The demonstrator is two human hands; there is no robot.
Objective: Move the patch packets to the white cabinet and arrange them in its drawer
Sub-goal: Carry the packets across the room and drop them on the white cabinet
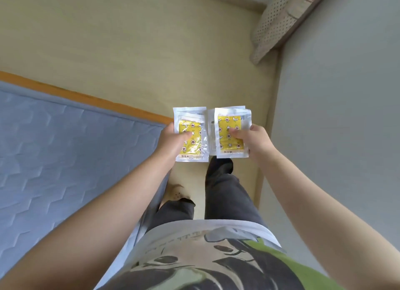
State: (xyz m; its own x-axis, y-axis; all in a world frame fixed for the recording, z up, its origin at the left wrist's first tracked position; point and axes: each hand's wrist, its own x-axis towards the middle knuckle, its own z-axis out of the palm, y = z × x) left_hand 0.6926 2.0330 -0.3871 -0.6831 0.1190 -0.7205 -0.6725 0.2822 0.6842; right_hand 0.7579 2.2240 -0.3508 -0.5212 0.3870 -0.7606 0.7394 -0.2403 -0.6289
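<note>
left grip point(173, 140) curled around one stack of patch packets point(194, 147), thumb on top | right grip point(253, 140) likewise holds second stack point(226, 142), mid-frame above the floor point(129, 51) | pickup apparently done | white cabinet unseen; delivery and arranging remain

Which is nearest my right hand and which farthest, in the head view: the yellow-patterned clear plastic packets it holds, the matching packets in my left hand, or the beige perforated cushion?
1. Yellow-patterned clear plastic packets, pinched in the right hand itself.
2. Matching packets, beside them in the left hand.
3. Beige perforated cushion, far off at upper right.
</note>
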